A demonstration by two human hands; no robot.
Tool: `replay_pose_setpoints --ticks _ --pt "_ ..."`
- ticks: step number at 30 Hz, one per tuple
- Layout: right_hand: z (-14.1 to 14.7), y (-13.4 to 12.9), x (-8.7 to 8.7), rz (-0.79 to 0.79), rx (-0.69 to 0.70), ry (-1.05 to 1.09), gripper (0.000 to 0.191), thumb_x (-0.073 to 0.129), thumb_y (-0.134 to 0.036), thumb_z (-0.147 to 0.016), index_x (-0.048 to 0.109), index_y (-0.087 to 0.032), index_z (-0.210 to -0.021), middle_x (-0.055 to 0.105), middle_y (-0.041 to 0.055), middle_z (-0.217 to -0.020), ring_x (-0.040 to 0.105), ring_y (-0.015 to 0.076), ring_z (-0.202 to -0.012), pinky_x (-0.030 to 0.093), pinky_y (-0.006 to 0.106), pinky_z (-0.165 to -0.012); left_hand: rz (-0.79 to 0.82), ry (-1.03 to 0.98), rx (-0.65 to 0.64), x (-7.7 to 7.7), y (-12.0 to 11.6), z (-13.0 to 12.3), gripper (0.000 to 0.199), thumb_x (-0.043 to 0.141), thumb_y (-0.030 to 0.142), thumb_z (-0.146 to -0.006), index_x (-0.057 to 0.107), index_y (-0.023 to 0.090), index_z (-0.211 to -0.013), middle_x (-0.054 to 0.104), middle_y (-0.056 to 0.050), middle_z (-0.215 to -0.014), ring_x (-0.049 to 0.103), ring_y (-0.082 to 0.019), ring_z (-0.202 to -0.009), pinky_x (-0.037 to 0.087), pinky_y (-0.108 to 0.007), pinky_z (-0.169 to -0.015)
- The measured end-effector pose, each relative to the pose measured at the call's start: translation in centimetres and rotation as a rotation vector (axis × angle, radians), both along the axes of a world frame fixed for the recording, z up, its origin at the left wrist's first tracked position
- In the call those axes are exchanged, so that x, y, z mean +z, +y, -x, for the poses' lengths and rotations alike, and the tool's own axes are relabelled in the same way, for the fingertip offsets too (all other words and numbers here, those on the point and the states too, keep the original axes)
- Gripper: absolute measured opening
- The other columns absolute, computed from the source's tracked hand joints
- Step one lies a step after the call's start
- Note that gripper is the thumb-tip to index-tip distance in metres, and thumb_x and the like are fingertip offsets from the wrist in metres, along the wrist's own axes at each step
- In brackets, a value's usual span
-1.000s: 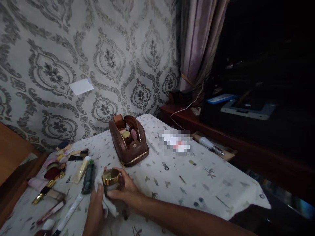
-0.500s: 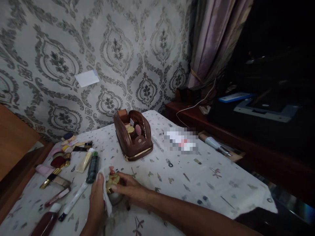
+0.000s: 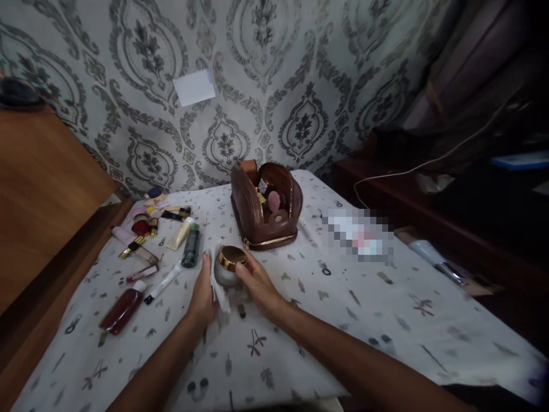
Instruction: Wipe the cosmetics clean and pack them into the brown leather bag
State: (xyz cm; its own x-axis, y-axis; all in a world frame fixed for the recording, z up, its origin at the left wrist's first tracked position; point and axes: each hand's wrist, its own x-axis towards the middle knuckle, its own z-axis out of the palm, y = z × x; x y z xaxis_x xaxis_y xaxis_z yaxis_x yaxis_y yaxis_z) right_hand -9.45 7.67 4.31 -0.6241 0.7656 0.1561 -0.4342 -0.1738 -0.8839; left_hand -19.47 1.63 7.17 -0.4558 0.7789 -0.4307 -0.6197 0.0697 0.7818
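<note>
Behind the bag, the background is filled by a wall papered in grey and white damask. The bag is borne by a table spread with a white, leaf-printed cloth. The landmark itself, a brown leather zip bag with a rounded top, is left unzipped. To its right, a patch of the tabletop is blurred out. In front of the bag and slightly to its left, a round, clear-looking jar with a shiny gold lid is held between two hands. By the right hand the jar is pinched, the thumb being laid by the lid's edge. By the left hand a crumpled white cloth is clasped against the jar's left side; its far fingers are hidden. Whether the jar's base is rested on the table cannot be told. Left of the bag and nearer the camera, a dark red, white-capped bottle is laid flat. Left of the bag, a dark green bottle is placed beside a cream-coloured tube. Inside the bag, a pink, rounded item is seen.
</note>
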Motion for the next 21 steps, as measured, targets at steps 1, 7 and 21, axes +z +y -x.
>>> replay_pose_setpoints --ticks 1,7,21 --pt "-0.1 0.1 -0.2 -0.085 -0.029 -0.05 0.063 0.068 -0.065 -0.075 0.059 -0.023 -0.121 0.065 0.0068 -0.119 0.058 0.0245 -0.113 0.041 0.039 -0.103 0.005 -0.02 -0.001 0.1 0.0 -0.1 0.058 0.05 0.06 -0.09 0.064 0.016 -0.125 0.076 -0.011 -0.106 0.07 -0.026 -0.105 0.053 -0.037 -0.096" --pt "-0.6 0.7 -0.9 -0.475 -0.111 -0.285 0.065 0.066 -0.058 -0.081 0.054 -0.024 -0.134 0.051 0.0108 -0.137 0.041 0.0281 -0.132 0.028 0.046 -0.114 0.017 -0.07 0.035 0.5 0.3 0.0 0.051 0.049 0.051 -0.094 0.063 0.013 -0.124 0.076 -0.011 -0.105 0.072 -0.025 -0.097 0.056 -0.037 -0.091" --pt "-1.3 0.5 0.8 -0.831 -0.101 -0.316 0.055 0.077 -0.033 -0.077 0.059 -0.027 -0.128 0.054 0.006 -0.11 0.054 0.0234 -0.107 0.046 0.041 -0.095 0.009 -0.075 0.006 0.8 0.1 1.9 0.031 0.06 0.042 -0.088 0.067 0.012 -0.093 0.075 -0.008 -0.082 0.073 -0.024 -0.081 0.06 -0.033 -0.075"
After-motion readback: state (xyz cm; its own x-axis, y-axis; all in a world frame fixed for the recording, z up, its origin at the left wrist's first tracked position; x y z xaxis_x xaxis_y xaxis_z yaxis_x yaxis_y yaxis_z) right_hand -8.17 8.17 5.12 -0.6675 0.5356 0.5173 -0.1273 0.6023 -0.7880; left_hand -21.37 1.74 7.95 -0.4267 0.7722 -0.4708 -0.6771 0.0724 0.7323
